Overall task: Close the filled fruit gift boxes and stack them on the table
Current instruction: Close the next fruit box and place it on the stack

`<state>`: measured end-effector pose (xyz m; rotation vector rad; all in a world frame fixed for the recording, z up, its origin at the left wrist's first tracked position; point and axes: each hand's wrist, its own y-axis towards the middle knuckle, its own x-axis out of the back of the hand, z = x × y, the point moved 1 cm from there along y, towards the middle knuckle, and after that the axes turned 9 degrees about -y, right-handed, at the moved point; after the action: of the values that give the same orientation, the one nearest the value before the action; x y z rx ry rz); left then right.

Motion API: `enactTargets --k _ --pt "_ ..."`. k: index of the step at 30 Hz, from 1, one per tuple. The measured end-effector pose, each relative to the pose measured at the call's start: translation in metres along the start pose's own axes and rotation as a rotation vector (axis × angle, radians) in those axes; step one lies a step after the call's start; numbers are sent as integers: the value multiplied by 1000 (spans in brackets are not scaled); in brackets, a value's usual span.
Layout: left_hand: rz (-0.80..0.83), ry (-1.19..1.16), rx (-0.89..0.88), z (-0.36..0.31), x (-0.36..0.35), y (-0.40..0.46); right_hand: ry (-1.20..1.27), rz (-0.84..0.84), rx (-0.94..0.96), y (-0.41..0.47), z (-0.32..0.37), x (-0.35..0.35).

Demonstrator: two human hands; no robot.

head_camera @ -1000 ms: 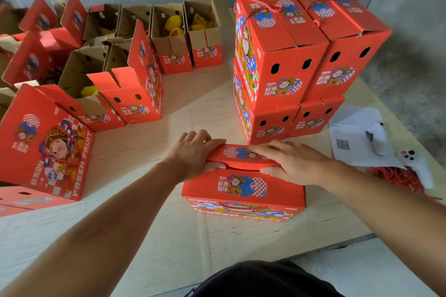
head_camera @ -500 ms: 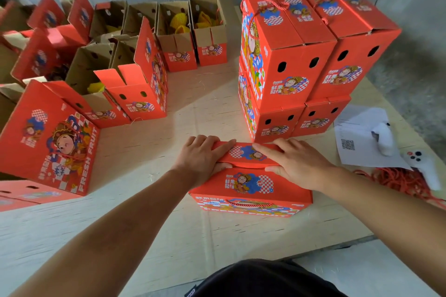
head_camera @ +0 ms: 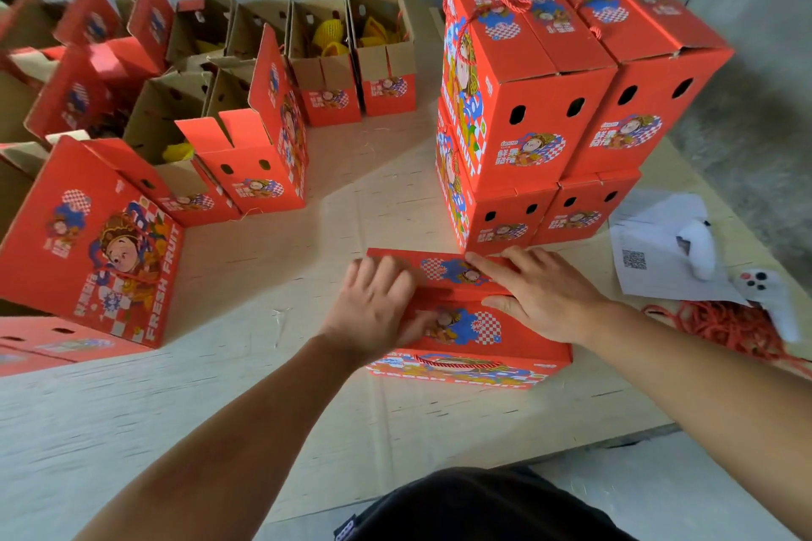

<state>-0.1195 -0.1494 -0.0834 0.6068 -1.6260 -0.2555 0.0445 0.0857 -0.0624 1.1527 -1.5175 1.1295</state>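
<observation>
From the head camera, we see a red box (head_camera: pixel 479 329) lying on the table (head_camera: pixel 272 259), right in front of a stack of 4 closed boxes (head_camera: pixel 567 101). That stack stands 2 wide and 2 high, with red rope handles across its top. The near box touches, or all but touches, the foot of the stack at its far edge.

Our left hand (head_camera: pixel 378 312) lies flat on the left part of the box's top, fingers spread and palm down, pressing on the flaps and gripping nothing. Our right hand (head_camera: pixel 540 299) lies flat on the right part, fingers stretched out over the far flap, likewise open and pressing. The 2 top flaps meet along a seam between the hands.

To the left of the stack stands a group of open boxes (head_camera: pixel 246 154) with flaps up; yellow wrapping (head_camera: pixel 327 40) shows inside some. To the right of the stack lie a sheet of paper (head_camera: pixel 650 272), 2 white controllers (head_camera: pixel 698 246) and a heap of red cord (head_camera: pixel 729 325).
</observation>
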Motion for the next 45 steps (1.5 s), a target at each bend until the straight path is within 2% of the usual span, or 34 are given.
enactTargets --k 2,6,10,14,17,21,24,29,35,39,41,43,45 --pt "81 -83 -25 -9 2 -9 2 8 23 4 -3 3" --pt "240 -8 88 -27 4 -18 76 10 -5 10 -9 10" --pt "288 31 210 -39 3 -22 99 -5 -2 5 -3 6" --pt "366 56 311 -47 1 -19 274 29 24 3 -12 13" --pt "329 40 337 -45 0 -8 412 61 6 3 -24 20" --pt "360 37 321 -38 0 3 439 113 -22 6 -27 23" --pt "293 -8 292 -34 1 3 353 110 -11 5 -20 20" --pt "133 -48 196 -29 -1 -4 195 -30 38 -5 -10 10" --pt "-19 -59 226 -31 -12 -13 116 -65 52 -6 -10 4" --pt "-173 -352 223 -19 -5 -15 66 -80 77 -5 -8 -1" --pt "-162 -379 279 -14 0 -14 51 -72 88 -5 -8 -3" --pt "-75 -220 298 -9 0 -13 46 -70 85 -4 -7 -4" --pt "10 -84 223 -3 2 -2 52 -82 71 -5 -7 -3"
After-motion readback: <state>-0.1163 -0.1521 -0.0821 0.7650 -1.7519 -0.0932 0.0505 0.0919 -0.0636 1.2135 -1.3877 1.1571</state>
